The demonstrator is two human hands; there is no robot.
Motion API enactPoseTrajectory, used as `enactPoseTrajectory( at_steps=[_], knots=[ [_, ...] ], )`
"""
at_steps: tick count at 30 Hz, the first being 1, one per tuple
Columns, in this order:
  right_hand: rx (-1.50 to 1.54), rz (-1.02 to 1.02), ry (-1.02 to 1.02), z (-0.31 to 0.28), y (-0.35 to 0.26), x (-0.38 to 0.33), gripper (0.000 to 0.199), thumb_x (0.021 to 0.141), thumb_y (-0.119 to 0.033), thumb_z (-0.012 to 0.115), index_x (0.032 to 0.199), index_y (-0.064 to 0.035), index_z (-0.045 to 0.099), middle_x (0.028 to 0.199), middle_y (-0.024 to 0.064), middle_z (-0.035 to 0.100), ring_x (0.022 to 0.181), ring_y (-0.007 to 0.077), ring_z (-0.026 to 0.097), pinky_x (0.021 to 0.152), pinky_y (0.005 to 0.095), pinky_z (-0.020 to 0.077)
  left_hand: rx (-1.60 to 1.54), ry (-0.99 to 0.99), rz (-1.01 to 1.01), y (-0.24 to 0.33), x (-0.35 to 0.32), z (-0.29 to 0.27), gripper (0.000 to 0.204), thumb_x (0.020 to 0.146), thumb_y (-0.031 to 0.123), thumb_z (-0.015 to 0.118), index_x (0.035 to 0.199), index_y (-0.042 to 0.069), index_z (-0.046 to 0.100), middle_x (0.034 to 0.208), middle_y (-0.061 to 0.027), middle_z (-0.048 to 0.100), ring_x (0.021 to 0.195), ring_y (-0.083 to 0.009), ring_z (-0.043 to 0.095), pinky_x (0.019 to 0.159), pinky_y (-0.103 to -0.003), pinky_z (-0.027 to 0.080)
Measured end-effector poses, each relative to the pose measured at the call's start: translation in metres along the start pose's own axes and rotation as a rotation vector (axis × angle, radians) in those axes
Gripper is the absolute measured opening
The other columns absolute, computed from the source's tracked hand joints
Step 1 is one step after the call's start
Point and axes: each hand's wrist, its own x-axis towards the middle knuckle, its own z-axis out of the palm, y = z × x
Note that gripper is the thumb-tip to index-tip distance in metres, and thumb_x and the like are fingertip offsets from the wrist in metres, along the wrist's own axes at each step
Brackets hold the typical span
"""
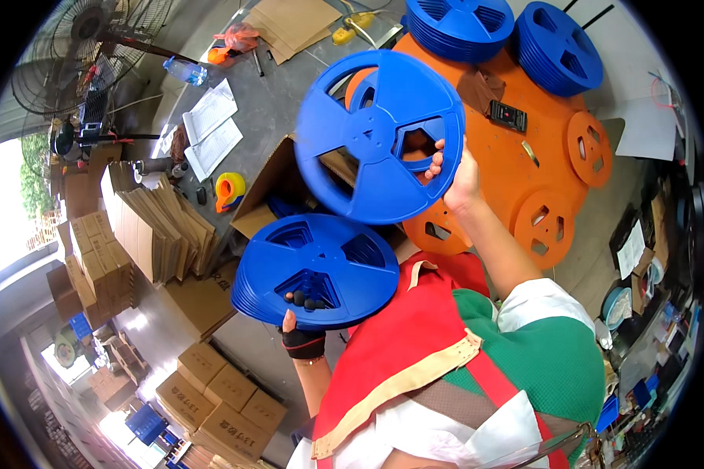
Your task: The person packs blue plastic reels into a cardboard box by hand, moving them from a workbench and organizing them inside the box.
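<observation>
My right hand [455, 178] holds up a single blue plastic reel [379, 134], fingers hooked through one of its cut-out windows. The reel is raised above an open cardboard box [267, 195]. My left hand [301, 327], in a black fingerless glove, supports a stack of several blue reels [314, 271] from below, fingers through a window in the top reel. The stack sits lower and to the left of the single reel, close to my red and green top.
Two stacks of blue reels [461, 27] [559, 47] rest on large orange discs [524, 164] on the grey table [281, 102]. Flattened cartons [160, 227], a tape dispenser [228, 190], papers [211, 129] and a fan [78, 55] lie left. Sealed boxes [219, 402] stand below.
</observation>
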Motion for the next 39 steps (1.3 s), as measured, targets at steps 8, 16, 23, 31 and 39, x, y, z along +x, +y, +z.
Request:
enactPoseTrajectory(
  at_steps=[8, 16, 23, 31, 39],
  knots=[
    [0.404, 0.728, -0.106, -0.038, 0.061, -0.041, 0.029, 0.087, -0.032, 0.040, 0.084, -0.0060, 0.052, 0.056, -0.0006, 0.044, 0.050, 0.0110, 0.046, 0.052, 0.0265, 0.0408, 0.118, -0.086, -0.013, -0.003, 0.006, 0.001, 0.056, 0.072, 0.051, 0.064, 0.110, 0.012, 0.050, 0.115, -0.0050, 0.050, 0.106, -0.0255, 0.046, 0.088, -0.042, 0.039],
    [-1.463, -0.120, -0.287, -0.096, 0.121, 0.037, 0.027, 0.081, -0.022, 0.053, 0.098, -0.0015, 0.056, 0.092, 0.0136, 0.058, 0.088, 0.0264, 0.056, 0.076, 0.0357, 0.0445, -0.035, -0.079, -0.052, 0.001, -0.001, -0.021, 0.031, 0.073, 0.019, 0.060, 0.101, 0.013, 0.048, 0.087, -0.0004, 0.053, 0.081, -0.0182, 0.052, 0.078, -0.040, 0.042],
    [-2.240, -0.142, -0.160, -0.095, 0.083, 0.114, 0.057, 0.075, -0.023, 0.062, 0.122, 0.0007, 0.040, 0.134, 0.0160, 0.033, 0.125, 0.0281, 0.030, 0.102, 0.0401, 0.0241, 0.030, 0.090, -0.010, -0.008, -0.016, -0.011, 0.032, 0.075, 0.020, 0.060, 0.104, 0.013, 0.047, 0.087, -0.0017, 0.053, 0.086, -0.0197, 0.054, 0.079, -0.040, 0.043],
    [-1.837, -0.987, -0.527, -0.075, 0.081, 0.092, 0.032, 0.070, -0.022, 0.067, 0.091, -0.0020, 0.054, 0.098, 0.0132, 0.054, 0.097, 0.0300, 0.049, 0.090, 0.0417, 0.0342, -0.028, 0.065, 0.032, -0.007, -0.023, -0.018, 0.040, 0.082, 0.029, 0.056, 0.115, 0.011, 0.045, 0.088, -0.0016, 0.057, 0.083, -0.0206, 0.056, 0.079, -0.041, 0.044],
    [-0.146, -0.101, -0.054, 0.002, 0.017, 0.005, 0.044, 0.091, -0.045, 0.035, 0.085, -0.0046, 0.051, 0.062, 0.0048, 0.049, 0.053, 0.0136, 0.049, 0.055, 0.0275, 0.0438, 0.026, 0.074, 0.039, -0.006, -0.012, -0.023, 0.039, 0.081, 0.027, 0.057, 0.114, 0.011, 0.047, 0.093, -0.0021, 0.059, 0.086, -0.0222, 0.057, 0.078, -0.042, 0.046]
  ],
)
